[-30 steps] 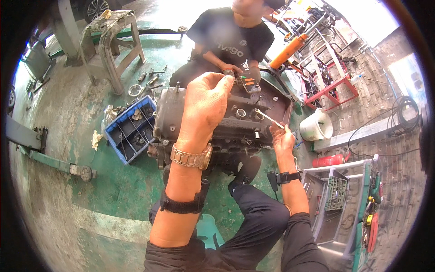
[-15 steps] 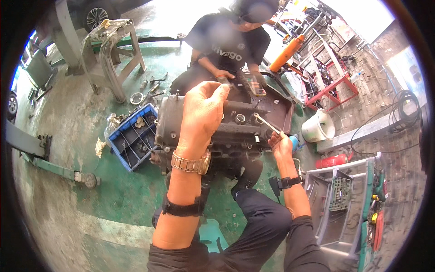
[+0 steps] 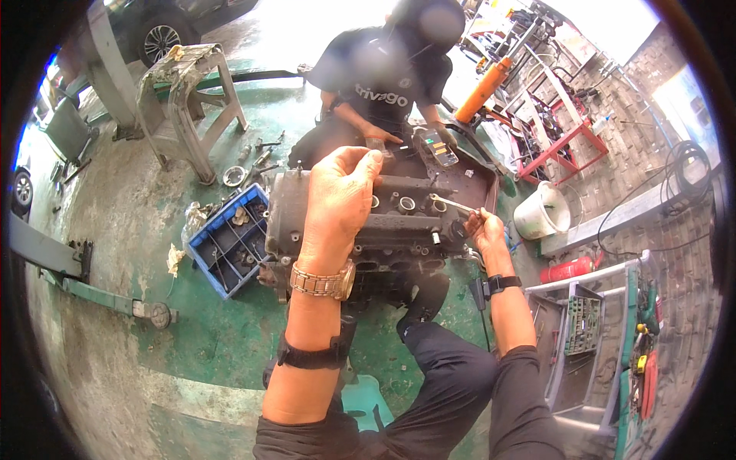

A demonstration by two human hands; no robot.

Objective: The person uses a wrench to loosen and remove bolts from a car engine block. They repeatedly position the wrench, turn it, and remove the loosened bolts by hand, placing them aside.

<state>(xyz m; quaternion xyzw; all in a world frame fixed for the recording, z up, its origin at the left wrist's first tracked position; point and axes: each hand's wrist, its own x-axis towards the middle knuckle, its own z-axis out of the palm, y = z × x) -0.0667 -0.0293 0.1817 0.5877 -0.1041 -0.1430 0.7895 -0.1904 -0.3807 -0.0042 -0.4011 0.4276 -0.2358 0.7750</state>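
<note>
In front of me an engine with a dark valve cover [image 3: 399,224] stands between me and another person. My right hand [image 3: 486,231], at the cover's right end, closes its fingers round the end of a slim wrench [image 3: 457,205]. The wrench's ring head is over the rightmost round hole visible along the cover. Above the left part of the cover is my left hand [image 3: 341,192], thumb and fingers pinched together. Whatever it may hold is hidden. The hand also blocks part of the cover from sight.
A blue divided crate [image 3: 201,257] with small parts stands left of the engine. Beyond sits a person in black [image 3: 376,84], holding a phone [image 3: 437,147]. To the right are a white bucket [image 3: 529,218], a red extinguisher [image 3: 567,268] and a tool cart [image 3: 586,345].
My right hand has moved slightly up and right, and the wrench lies flatter. The left hand stays almost in place. The other person's phone shows its screen more plainly.
</note>
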